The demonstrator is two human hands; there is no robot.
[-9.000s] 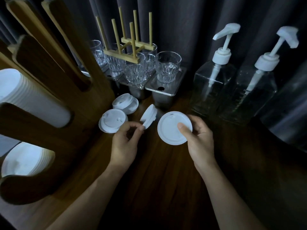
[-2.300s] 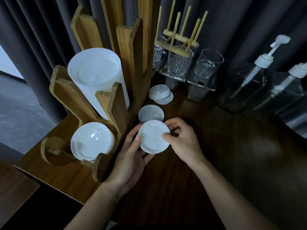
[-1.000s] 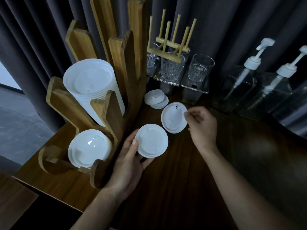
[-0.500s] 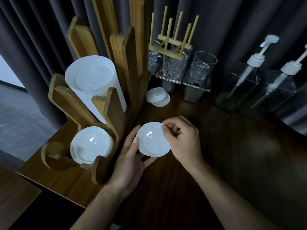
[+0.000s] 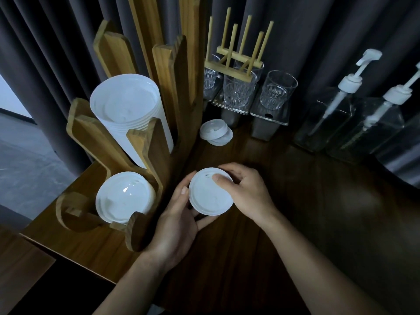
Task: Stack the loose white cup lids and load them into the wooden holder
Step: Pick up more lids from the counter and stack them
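**A:** What are you holding?

**B:** Your left hand [image 5: 177,226] cups a short stack of white lids [image 5: 211,194] from below, fingers curled round its rim. The stack is round and ridged at its edge, with a sip hole on top. Your right hand [image 5: 247,192] grips the far side, thumb pressed on top. It sits just right of the wooden holder [image 5: 159,155].

**A:** And the room around you?

**B:** At far left the table edge [image 5: 68,253] drops away. The holder's lower slot carries a row of lids [image 5: 125,198]. Behind your hands two loose lids [image 5: 216,132] overlap near the glasses [image 5: 278,89]. Rightward, dark tabletop stretches to the pump bottles [image 5: 341,114].
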